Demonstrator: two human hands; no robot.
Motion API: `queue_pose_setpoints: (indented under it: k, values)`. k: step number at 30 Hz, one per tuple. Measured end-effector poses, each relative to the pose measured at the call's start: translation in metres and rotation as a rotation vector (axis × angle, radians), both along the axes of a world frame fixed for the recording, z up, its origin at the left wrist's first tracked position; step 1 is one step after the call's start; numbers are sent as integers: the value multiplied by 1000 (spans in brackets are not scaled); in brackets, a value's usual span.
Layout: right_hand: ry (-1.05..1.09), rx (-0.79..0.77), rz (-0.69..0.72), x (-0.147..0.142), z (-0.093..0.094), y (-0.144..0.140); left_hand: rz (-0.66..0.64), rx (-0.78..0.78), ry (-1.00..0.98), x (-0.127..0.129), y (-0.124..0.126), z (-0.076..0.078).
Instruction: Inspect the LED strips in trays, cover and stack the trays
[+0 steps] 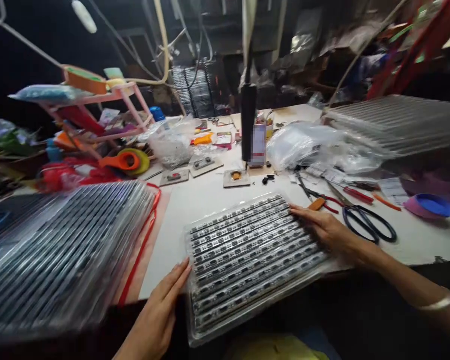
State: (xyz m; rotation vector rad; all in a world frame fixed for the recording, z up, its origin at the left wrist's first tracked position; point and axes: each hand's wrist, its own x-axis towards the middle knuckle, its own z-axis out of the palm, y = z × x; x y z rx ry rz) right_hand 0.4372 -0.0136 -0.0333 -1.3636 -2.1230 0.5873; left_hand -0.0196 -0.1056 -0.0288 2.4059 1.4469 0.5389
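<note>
A clear plastic tray (pixel 264 295) holds rows of dark metal strips (pixel 247 245) with small cut-outs. It lies slightly tilted over the table's front edge. My left hand (pixel 161 305) grips the tray's left side, fingers along the rim and thumb out of sight. My right hand (pixel 328 227) holds the opposite side near its far corner, with the fingers stretched along the edge. On the left, a stack of similar trays (pixel 78 240) carries dark bars, and a red ribbon (pixel 140 255) runs beside it.
A black electric screwdriver (pixel 248 120) hangs above a small fixture block (pixel 236 179). Scissors (pixel 367 220), pliers (pixel 322 197) and a blue bowl (pixel 437 205) lie to the right. Plastic bags (pixel 311 145) and more stacked trays (pixel 401 122) stand behind. A pink rack (pixel 97 100) is at left.
</note>
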Motion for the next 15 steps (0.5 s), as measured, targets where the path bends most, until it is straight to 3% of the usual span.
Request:
queue_pose_setpoints:
  k: [4,7,9,12,15]
  values:
    - [-199,-39,208,23,5,-39,62,94,53,-2,-20,-17]
    - [-349,136,297,31,-5,-73,110,231,-71,-6,-20,-36]
    - [-407,255,274,28,-16,-89,123,298,-136,-8,-18,-43]
    - [-389,396,171,19,-29,-103,130,319,-180,-8,-20,-39]
    - [-217,389,148,12,-27,-100,135,220,-244,-7,-18,-18]
